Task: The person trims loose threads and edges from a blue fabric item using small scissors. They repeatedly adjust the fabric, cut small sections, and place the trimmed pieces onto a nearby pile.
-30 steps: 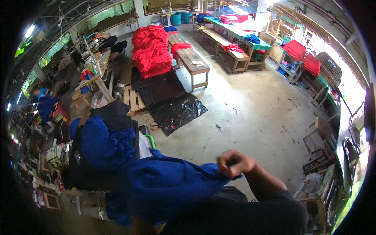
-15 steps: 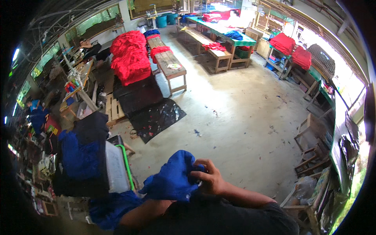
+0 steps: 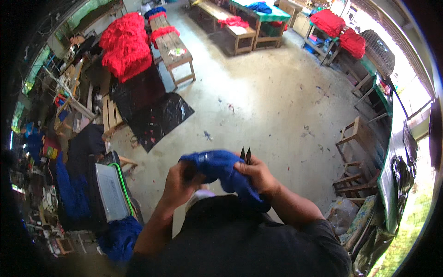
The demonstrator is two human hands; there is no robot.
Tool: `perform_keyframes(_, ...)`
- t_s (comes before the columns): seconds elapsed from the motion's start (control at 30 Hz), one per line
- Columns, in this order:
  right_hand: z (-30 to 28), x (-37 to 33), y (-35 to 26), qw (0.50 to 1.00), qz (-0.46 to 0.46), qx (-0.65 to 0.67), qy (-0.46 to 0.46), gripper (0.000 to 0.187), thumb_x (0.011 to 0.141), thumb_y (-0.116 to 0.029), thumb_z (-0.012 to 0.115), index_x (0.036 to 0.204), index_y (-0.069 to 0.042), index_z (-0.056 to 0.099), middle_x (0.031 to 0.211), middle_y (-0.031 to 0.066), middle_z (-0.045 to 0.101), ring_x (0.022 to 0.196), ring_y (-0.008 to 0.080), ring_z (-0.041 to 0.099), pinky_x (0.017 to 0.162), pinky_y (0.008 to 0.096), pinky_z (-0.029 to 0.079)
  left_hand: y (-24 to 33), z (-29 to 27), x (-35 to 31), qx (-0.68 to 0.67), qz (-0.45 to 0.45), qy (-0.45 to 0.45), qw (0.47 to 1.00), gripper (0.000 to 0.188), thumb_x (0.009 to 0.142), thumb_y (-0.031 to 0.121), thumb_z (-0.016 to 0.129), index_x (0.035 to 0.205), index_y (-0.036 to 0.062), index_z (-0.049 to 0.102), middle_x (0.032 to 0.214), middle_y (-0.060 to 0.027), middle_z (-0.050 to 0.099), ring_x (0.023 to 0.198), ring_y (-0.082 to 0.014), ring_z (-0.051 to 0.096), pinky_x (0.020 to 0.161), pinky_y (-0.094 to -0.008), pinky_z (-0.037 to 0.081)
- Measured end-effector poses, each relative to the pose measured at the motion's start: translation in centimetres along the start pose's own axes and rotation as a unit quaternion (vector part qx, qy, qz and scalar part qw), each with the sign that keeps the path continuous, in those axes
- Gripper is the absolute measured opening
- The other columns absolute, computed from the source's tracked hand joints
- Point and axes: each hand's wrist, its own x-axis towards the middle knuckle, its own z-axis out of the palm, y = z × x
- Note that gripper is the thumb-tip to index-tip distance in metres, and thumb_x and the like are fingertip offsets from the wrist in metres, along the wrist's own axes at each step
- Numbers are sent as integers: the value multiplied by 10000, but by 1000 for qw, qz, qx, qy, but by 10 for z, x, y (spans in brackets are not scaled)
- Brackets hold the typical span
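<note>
A blue cloth piece [image 3: 216,165] is stretched between my two hands in front of my chest. My left hand [image 3: 179,185] grips its left end, the fingers curled around the edge. On the other side my right hand [image 3: 259,176] pinches the cloth, part of which hangs down below the hand. Two dark pointed blades, like those of small thread snips [image 3: 246,156], stick up from the right hand; their handle is hidden in the grip. More blue cloth [image 3: 121,237] hangs low beside my left forearm.
At left, dark and blue cloth [image 3: 73,184] lies beside a pale plastic bin [image 3: 113,191] with a green rim. Red cloth is heaped [image 3: 127,51] by a wooden bench [image 3: 173,48]. Black sheeting [image 3: 161,120] covers floor ahead. Wooden stools [image 3: 357,138] line the right side.
The left hand has come up into view, and the cloth is now spread between both hands. The blades now show above my right hand. The view has tilted down and shifted right.
</note>
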Motion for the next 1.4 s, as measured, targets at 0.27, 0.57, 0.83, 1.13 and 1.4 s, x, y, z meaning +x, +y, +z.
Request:
perform_keyframes(0.27,-42,93,-65,999,4,-7,45,527,925,-321,723,1311,7,578,1084,122,699,929,214,700,829,345,591,-36,-5,139,158,209,106,959,406,816,74,807,1146,43,573,1136,-132,589,1022,-237,628,872,-365,511)
perform_keyframes(0.57,-94,197,-163,975,-181,-118,-57,317,943,-144,705,1208,19,648,1133,96,694,1014,184,650,931,314,492,-20,-45,329,19,202,-47,978,277,949,165,704,1150,6,598,1101,-132,622,1105,-224,619,1012,-388,481)
perform_keyframes(0.83,-103,274,-214,892,-295,-342,11,234,849,43,697,1082,12,701,933,109,723,870,175,681,798,296,519,-9,-86,416,-23,-2,-169,985,419,1053,414,534,1101,9,628,985,-64,648,960,-145,586,950,-299,445)
perform_keyframes(1.13,-161,347,-253,775,-369,-511,-44,362,690,72,729,1045,-1,722,729,124,611,620,266,607,571,365,446,-16,-72,471,-210,-222,-32,952,240,1050,246,584,1081,38,700,974,4,689,917,-80,603,884,-250,471)
perform_keyframes(1.4,-239,435,-342,873,-315,-339,-154,372,985,-324,634,1167,-4,689,1202,163,674,1127,290,661,986,392,495,43,-41,541,-170,-133,37,976,143,1004,122,632,1110,34,669,963,14,662,897,-50,607,805,-209,485)
